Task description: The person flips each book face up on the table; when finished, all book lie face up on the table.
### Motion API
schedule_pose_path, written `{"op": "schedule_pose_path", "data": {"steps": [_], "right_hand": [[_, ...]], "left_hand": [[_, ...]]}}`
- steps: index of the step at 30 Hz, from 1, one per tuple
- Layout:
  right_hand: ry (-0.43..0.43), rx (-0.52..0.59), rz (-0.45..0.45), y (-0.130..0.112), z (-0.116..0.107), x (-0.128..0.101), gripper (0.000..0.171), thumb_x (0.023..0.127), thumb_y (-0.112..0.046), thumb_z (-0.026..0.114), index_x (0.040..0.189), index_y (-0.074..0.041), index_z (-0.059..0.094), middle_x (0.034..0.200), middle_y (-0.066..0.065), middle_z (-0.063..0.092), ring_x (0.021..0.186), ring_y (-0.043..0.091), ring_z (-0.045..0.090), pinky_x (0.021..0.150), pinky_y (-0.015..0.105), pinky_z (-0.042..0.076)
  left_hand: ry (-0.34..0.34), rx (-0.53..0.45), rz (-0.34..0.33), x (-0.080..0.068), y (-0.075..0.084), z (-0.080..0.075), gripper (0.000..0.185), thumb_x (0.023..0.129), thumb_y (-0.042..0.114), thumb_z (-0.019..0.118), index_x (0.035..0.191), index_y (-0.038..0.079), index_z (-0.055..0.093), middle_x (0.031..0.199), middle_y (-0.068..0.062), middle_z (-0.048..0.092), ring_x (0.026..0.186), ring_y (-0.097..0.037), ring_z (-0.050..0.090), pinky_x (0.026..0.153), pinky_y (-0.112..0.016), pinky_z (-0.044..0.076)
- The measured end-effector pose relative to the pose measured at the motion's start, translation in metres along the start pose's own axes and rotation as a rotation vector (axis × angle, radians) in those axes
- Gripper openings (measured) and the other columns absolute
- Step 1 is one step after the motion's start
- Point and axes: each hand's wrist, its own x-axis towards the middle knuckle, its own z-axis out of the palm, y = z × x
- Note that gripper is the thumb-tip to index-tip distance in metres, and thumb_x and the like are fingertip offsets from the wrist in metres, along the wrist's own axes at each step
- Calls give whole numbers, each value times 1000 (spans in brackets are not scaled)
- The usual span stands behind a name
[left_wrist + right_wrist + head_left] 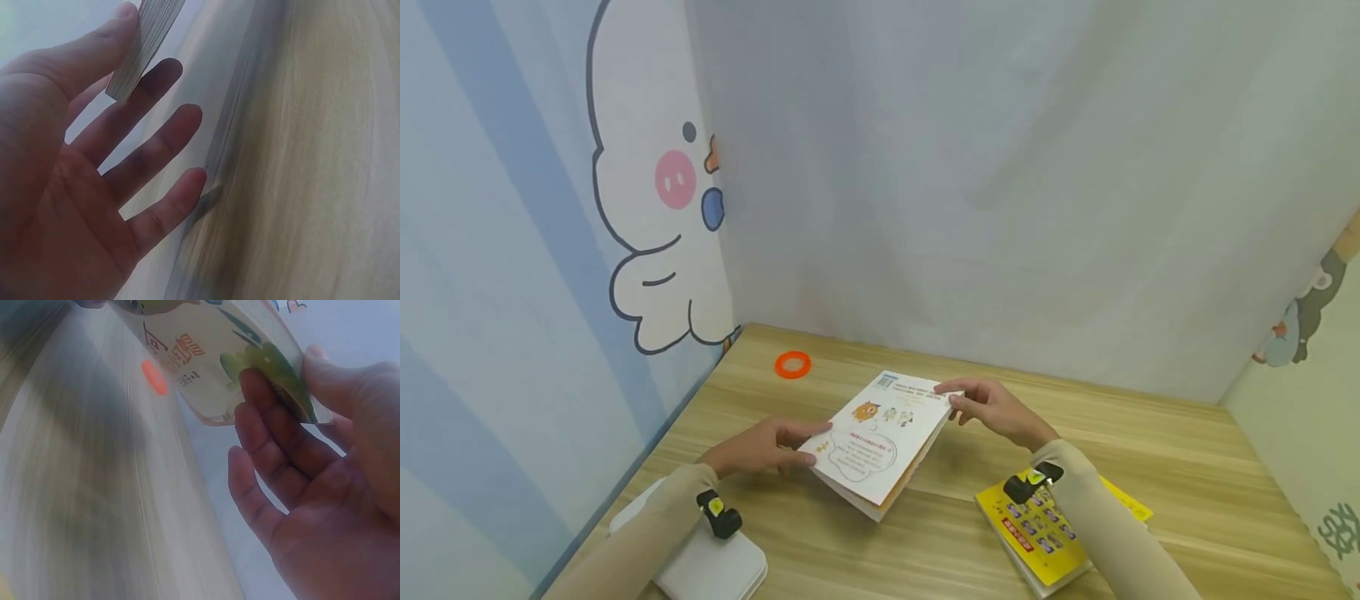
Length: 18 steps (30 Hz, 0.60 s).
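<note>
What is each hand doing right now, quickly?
Left hand: holding the white book, pinched near its left corner.
Right hand: holding the same book, pinched near its right corner.

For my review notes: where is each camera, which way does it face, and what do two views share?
Head: worn on the head, facing forward and down at the white book; left hand, right hand and sleeves show.
Left wrist: on that wrist, facing the book's page edges and the table; the left hand shows.
Right wrist: on that wrist, facing the book's printed underside; mainly the right hand shows.
Shared: the head and right wrist views both show the orange ring.
</note>
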Motion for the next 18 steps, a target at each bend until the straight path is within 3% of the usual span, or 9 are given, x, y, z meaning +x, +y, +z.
{"op": "schedule_pose_path", "data": {"steps": [7,14,18], "right_hand": [[17,57,4,-6,2,2,35,107,-19,55,137,0,62,111,-6,70,95,17,66,85,38,61],[30,99,-27,-8,3,4,35,108,-17,53,133,7,61,110,-8,70,93,10,66,83,28,59],[42,115,-30,-9,5,5,36,108,-17,52,132,9,60,109,-10,70,93,8,66,82,25,58]], "left_hand": [[-16,18,18,-2,4,1,61,97,31,73,152,18,51,158,-10,48,99,-10,60,70,-20,51],[-24,33,30,-5,6,2,60,98,32,70,152,15,49,157,-12,48,118,-4,56,95,-13,44],[-49,23,35,-5,3,2,60,100,31,68,154,15,48,158,-14,48,110,-2,58,88,-14,45]]}}
